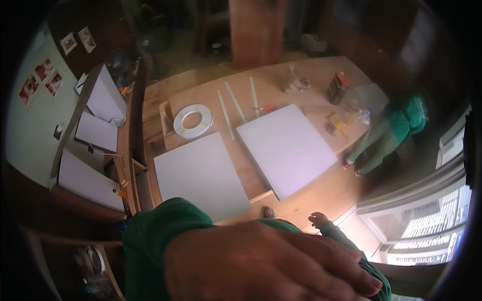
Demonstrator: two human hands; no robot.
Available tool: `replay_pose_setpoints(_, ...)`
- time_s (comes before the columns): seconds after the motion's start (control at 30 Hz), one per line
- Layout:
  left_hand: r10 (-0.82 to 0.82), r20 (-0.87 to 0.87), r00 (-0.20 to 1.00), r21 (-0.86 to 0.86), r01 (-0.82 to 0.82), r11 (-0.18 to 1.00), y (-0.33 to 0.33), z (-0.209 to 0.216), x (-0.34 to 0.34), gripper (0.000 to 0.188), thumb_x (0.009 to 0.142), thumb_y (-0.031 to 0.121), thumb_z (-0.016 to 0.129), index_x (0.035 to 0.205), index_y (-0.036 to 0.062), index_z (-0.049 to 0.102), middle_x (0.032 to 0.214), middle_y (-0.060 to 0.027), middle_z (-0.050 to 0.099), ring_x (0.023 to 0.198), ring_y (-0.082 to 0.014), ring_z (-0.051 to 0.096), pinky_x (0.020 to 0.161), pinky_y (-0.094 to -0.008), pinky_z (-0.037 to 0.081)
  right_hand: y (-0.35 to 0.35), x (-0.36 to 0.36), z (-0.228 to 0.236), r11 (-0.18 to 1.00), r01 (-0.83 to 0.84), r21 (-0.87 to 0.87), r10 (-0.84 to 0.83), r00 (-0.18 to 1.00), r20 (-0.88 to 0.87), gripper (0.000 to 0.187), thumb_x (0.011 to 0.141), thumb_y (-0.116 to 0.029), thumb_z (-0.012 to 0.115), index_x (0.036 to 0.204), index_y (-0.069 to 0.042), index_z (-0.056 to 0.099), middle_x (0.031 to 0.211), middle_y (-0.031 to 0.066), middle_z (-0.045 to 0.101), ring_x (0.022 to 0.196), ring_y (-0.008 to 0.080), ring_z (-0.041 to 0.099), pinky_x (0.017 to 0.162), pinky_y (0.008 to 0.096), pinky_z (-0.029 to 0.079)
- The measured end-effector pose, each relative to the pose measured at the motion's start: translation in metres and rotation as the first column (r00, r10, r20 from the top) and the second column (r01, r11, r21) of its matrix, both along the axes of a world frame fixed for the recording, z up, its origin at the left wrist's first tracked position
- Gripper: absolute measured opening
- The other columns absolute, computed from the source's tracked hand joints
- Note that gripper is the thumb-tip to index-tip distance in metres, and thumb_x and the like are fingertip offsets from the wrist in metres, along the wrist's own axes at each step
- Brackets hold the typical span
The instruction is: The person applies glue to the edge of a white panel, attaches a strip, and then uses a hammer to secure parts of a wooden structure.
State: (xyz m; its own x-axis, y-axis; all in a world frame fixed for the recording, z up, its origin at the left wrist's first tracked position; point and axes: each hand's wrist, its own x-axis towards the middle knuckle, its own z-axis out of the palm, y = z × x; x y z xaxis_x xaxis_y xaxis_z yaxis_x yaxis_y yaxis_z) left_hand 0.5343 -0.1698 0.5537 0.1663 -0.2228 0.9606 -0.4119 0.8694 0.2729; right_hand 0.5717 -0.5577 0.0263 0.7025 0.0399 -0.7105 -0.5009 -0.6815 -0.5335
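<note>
My left hand is close up at the bottom, reaching rightward from a green sleeve. Its fingers are stretched out side by side, with nothing visible in them. They overlap my right sleeve in the picture; whether they touch it I cannot tell. Farther down, my right hand hangs with its fingers loosely apart and holds nothing. Beyond my hands, a white square panel lies on the wooden worktable, nearest my left hand. A second, thicker-looking white panel lies to its right, at the table's near edge.
A white ring-shaped roll and several pale strips lie behind the panels, near a red-handled tool. A rectangular can stands at the far right. Another person in green stands at the right end. White boards lean at left.
</note>
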Motion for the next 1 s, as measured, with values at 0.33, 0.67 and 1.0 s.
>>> replay_pose_setpoints(0.33, 0.103, -0.422, 0.901, 0.114, -0.06, 0.992, -0.004, -0.014, -0.032, 0.05, 0.106, 0.033, 0.047, 0.112, -0.0121, 0.067, 0.11, -0.0265, 0.069, 0.114, -0.0384, 0.062, 0.093, -0.0464, 0.053, -0.029, -0.068, 0.015, 0.835, -0.447, -0.322, 0.369, 0.887, -0.276, 0.05, 0.09, -0.047, 0.058, 0.103, -0.002, 0.075, 0.108, 0.0217, 0.072, 0.106, 0.0361, 0.067, 0.094, 0.0457, 0.051)
replay_pose_setpoints(0.67, 0.009, -0.227, 0.974, 0.526, 0.115, 0.843, 0.055, -0.032, 0.011, 0.039, 0.106, 0.03, 0.051, 0.105, -0.0043, 0.07, 0.105, -0.0176, 0.073, 0.117, -0.03, 0.06, 0.098, -0.0417, 0.051, -0.029, -0.086, 0.026, 0.889, -0.417, -0.191, 0.419, 0.907, -0.028, 0.036, 0.1, -0.035, 0.047, 0.11, -0.011, 0.072, 0.112, 0.0162, 0.07, 0.11, 0.036, 0.064, 0.097, 0.0467, 0.051)
replay_pose_setpoints(1.0, -0.065, -0.228, 0.971, -0.042, 0.057, 0.997, 0.023, -0.037, 0.011, 0.034, 0.098, 0.029, 0.054, 0.104, -0.004, 0.062, 0.105, -0.0188, 0.065, 0.114, -0.0338, 0.06, 0.099, -0.0488, 0.048, -0.057, -0.024, 0.02, 0.979, 0.003, -0.203, -0.017, 0.998, -0.063, 0.041, 0.09, -0.042, 0.068, 0.113, -0.007, 0.07, 0.101, 0.0148, 0.073, 0.09, 0.0274, 0.07, 0.083, 0.0403, 0.056)
